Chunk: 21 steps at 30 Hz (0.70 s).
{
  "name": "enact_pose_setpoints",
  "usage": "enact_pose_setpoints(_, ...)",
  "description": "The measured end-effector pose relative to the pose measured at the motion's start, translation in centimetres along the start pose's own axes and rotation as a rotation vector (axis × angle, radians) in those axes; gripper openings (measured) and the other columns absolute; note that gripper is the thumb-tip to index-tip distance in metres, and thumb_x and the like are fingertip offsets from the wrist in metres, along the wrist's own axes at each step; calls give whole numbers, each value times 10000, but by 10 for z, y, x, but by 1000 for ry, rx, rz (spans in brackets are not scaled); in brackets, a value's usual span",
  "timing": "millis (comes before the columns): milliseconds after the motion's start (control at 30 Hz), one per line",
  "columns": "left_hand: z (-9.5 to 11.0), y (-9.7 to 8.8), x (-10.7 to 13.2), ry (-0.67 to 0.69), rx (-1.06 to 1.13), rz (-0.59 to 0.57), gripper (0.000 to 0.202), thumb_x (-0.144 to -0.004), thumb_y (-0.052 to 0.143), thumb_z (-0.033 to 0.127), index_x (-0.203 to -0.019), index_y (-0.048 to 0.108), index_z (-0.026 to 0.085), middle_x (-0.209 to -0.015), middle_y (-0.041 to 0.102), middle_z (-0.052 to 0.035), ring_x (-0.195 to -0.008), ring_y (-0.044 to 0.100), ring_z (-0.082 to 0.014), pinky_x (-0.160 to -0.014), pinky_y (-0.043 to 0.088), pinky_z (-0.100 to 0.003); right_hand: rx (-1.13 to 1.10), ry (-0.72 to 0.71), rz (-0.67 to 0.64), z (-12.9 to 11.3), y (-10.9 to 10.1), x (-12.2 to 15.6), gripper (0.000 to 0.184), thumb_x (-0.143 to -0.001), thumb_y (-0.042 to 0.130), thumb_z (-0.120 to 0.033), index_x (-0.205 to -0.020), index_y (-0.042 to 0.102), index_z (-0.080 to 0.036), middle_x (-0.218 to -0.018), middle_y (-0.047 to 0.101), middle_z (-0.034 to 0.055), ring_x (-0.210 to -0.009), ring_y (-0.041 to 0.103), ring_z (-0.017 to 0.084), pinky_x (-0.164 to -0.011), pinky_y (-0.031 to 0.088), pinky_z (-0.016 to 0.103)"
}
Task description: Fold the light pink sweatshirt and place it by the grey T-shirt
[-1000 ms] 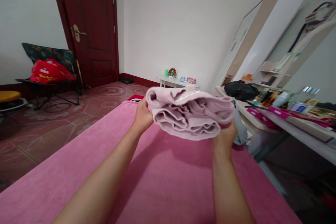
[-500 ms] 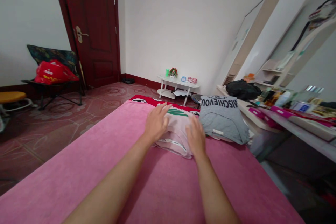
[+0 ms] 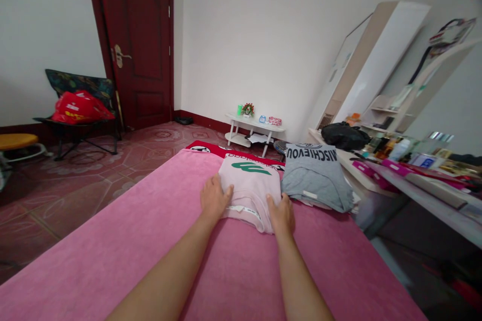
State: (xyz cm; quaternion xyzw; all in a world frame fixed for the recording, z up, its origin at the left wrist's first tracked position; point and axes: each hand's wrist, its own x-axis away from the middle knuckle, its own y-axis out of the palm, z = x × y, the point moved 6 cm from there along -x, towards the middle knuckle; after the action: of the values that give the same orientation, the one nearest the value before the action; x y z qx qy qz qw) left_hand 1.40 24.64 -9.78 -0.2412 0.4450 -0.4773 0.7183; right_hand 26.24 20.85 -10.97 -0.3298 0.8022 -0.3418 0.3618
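A folded pale pink garment point(image 3: 249, 188) with a green logo lies on the pink bed cover point(image 3: 158, 241). My left hand point(image 3: 214, 199) rests flat on its near left corner, fingers stretched out. My right hand point(image 3: 281, 214) lies open against its near right corner. Neither hand grips anything. A folded grey T-shirt point(image 3: 314, 175) with dark lettering sits just to the right of the pink garment.
A red patterned cloth point(image 3: 211, 148) shows at the bed's far end. Beyond stand a small white table point(image 3: 254, 128), a dark red door point(image 3: 137, 45) and a chair with a red bag point(image 3: 81, 108). A cluttered desk point(image 3: 406, 180) runs along the right.
The pink garment went from held up in both hands to lying on the bed. My hands then slid from its top back to its near corners.
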Motion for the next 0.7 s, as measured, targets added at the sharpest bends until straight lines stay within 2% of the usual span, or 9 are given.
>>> enact_pose_setpoints(67,-6,2,-2,-65,-1,-74,671,-858,446,576,-1315,427,85,-1103,638,-195,-1035,595,-332,-832,450,-405,-47,66,-117,5,5,-3,758,-811,434,-586,-1348,438,-51,-1222,592,240,-1103,583,338,-872,454,406)
enact_pose_setpoints(133,-9,4,-4,-90,14,-146,714,-840,432,626,-1322,402,100,-1064,658,-188,-991,621,-340,-775,457,-393,-108,81,-190,5,10,-6,809,-776,480,-605,-1377,402,-68,-1279,560,234,-1145,568,334,-899,451,405)
enact_pose_setpoints(300,-15,5,-6,-175,40,-250,770,-767,475,705,-1299,420,150,-1071,668,-181,-980,638,-353,-732,460,-383,-324,73,-182,8,17,-13,1004,-650,654,-544,-1442,268,-60,-1376,471,231,-1223,517,299,-965,437,366)
enact_pose_setpoints(433,-15,4,-7,-177,60,-219,806,-748,522,696,-1344,381,173,-1087,670,-179,-992,638,-360,-756,463,-401,-375,3,-185,-1,14,-10,879,-655,673,-396,-1416,338,-110,-1363,505,159,-1200,534,252,-966,438,311)
enact_pose_setpoints(567,-13,4,-5,-174,67,-187,771,-755,550,660,-1343,379,192,-1090,671,-161,-1004,638,-347,-775,464,-391,-158,-144,-113,-34,-4,8,716,-736,589,-244,-1417,366,-251,-1270,569,81,-1097,576,260,-904,450,340)
enact_pose_setpoints(700,-10,4,-4,-152,57,-173,750,-763,529,667,-1338,378,210,-1096,671,-152,-998,640,-354,-768,472,-401,28,-343,-25,-71,-19,29,674,-784,487,-115,-1422,362,-295,-1136,574,89,-1076,527,270,-857,429,350)
